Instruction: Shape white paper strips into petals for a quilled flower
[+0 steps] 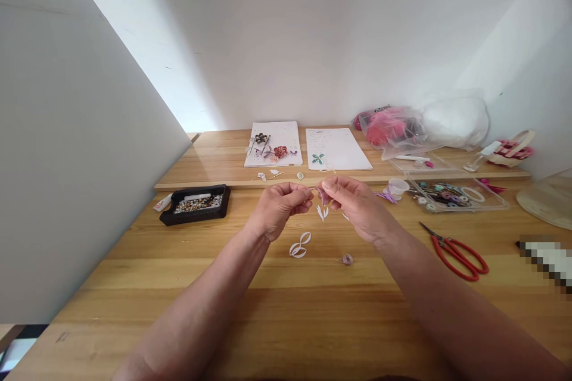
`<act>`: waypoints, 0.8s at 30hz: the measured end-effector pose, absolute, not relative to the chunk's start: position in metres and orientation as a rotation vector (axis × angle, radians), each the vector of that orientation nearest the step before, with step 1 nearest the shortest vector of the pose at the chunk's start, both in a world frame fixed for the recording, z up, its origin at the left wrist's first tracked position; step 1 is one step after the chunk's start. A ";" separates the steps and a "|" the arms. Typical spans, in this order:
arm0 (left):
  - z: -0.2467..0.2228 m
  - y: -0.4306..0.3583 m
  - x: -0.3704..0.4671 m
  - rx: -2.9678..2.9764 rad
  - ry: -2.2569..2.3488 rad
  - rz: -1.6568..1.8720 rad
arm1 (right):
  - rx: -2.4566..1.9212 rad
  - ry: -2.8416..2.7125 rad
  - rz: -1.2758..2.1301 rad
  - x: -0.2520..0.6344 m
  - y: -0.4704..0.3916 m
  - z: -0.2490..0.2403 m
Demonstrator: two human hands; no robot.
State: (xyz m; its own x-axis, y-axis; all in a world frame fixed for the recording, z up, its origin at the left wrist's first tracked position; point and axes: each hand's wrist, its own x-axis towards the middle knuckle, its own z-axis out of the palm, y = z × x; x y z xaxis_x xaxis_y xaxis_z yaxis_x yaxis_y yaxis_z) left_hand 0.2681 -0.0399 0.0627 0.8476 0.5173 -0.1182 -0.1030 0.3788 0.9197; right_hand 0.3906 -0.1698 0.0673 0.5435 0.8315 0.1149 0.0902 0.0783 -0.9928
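My left hand [286, 207] and my right hand [353, 201] are raised over the middle of the table, thumbs and fingers pinched close together. Between them runs a thin purple strand [322, 196], curling into a small loop under my right fingertips; whether it is thread or a paper strip I cannot tell. Just below lies a white leaf-shaped cutout [322, 212]. Nearer to me on the wood are white looped petal shapes [300, 246] and a small purple spool [347, 259].
Red-handled scissors [460, 256] lie at right, near a clear box of supplies [465, 208]. A black tray of beads [163, 217] sits at left. Behind are paper sheets [353, 161] bearing flower ornaments, plastic bags [402, 149] and a small basket [507, 161].
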 end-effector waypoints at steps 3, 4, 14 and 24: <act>0.063 -0.037 0.268 1.111 0.422 0.445 | -1.390 -0.877 0.717 0.395 -0.172 0.069; 0.063 -0.036 0.267 1.107 0.419 0.452 | -1.394 -0.887 0.727 0.395 -0.172 0.069; 0.062 -0.037 0.268 1.032 0.424 0.394 | -1.408 -0.855 0.712 0.386 -0.169 0.068; 0.069 -0.034 0.267 0.979 0.446 0.443 | -1.324 -0.874 0.685 0.393 -0.171 0.069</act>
